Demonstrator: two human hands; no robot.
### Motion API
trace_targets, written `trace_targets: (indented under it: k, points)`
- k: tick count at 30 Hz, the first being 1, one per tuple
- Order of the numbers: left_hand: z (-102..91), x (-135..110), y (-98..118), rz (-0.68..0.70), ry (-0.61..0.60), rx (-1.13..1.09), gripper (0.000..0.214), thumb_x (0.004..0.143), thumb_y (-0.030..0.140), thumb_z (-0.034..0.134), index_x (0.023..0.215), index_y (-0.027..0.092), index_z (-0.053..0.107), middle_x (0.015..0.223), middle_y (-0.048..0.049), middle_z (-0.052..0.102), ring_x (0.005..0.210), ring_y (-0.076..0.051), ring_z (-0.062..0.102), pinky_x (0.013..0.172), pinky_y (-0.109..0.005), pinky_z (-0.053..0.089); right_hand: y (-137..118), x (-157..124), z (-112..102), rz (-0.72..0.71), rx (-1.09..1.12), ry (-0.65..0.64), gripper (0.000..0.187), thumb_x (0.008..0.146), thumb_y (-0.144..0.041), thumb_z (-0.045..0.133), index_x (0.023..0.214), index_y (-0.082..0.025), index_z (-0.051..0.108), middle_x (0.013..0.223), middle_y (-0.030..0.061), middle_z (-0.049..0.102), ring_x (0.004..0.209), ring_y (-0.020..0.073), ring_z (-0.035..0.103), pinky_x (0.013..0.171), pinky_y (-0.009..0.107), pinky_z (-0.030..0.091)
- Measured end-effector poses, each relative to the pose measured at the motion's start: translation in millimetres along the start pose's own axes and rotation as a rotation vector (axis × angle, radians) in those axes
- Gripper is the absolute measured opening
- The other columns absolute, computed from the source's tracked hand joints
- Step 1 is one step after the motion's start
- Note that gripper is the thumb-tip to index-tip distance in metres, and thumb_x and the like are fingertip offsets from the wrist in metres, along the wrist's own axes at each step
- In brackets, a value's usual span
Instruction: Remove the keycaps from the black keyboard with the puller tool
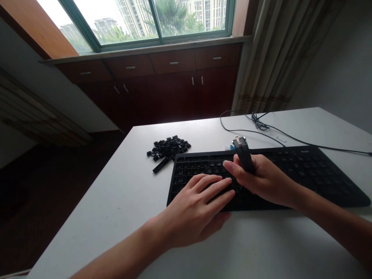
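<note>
A long black keyboard (296, 170) lies on the white table, its left section showing bare key sockets and its right section still bearing keycaps. My right hand (263, 178) is closed round a black keycap puller (246, 157), held upright with metal prongs at its top. Thin wire shows below that fist, close to the keys. Spread over the keyboard's lower left, my left hand (194, 209) rests with fingers stretched out and its thumb at the front edge. A heap of removed black keycaps (170, 148) sits left of the keyboard, with a long bar-shaped keycap (161, 165) beside it.
Behind the keyboard, a coiled black cable (259, 121) trails towards the table's right edge. A small bent metal wire piece (281, 139) and a blue-and-white item (229, 147), partly hidden, lie near it. Dark red cabinets (171, 93) stand beyond the white table (116, 205).
</note>
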State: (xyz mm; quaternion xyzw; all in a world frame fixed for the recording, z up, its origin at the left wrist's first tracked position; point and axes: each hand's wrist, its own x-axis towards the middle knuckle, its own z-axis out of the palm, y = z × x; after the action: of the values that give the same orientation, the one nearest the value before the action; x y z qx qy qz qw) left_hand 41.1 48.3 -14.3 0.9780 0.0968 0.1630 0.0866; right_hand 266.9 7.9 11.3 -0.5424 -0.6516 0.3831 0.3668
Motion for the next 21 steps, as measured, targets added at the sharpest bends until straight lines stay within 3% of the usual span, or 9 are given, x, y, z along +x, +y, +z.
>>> trace_targets:
  k: [9,17,21]
  points:
    - [-1.6,4.6,4.2,-0.021,-0.012,-0.027,0.039,0.101,0.033,0.051,0.138,0.019,0.057,0.146,-0.0100,0.055,0.131,-0.029,0.051,0.109,-0.046,0.042,-13.0,-0.8,14.2,-0.042,0.005,-0.056,0.043,0.100,-0.048,0.054,0.067,-0.021,0.049,0.056,-0.0043,0.047,0.052,0.0106,0.045,0.050,0.024,0.037]
    - [-0.2,1.9,3.2,-0.008,-0.017,0.001,0.041,0.103,0.033,0.047,0.140,0.017,0.055,0.151,-0.0133,0.050,0.136,-0.029,0.047,0.111,-0.047,0.041,-11.2,2.4,6.7,0.001,0.084,0.063,0.049,0.099,-0.051,0.056,0.062,-0.020,0.046,0.050,-0.0054,0.044,0.045,0.0077,0.039,0.045,0.023,0.034]
    - [0.2,1.7,3.1,-0.012,-0.021,0.001,0.040,0.104,0.034,0.046,0.139,0.017,0.055,0.153,-0.0132,0.048,0.138,-0.029,0.045,0.111,-0.047,0.040,-5.3,3.9,6.0,0.033,0.111,0.044,0.049,0.097,-0.053,0.057,0.063,-0.020,0.046,0.052,-0.0053,0.044,0.046,0.0072,0.038,0.043,0.022,0.032]
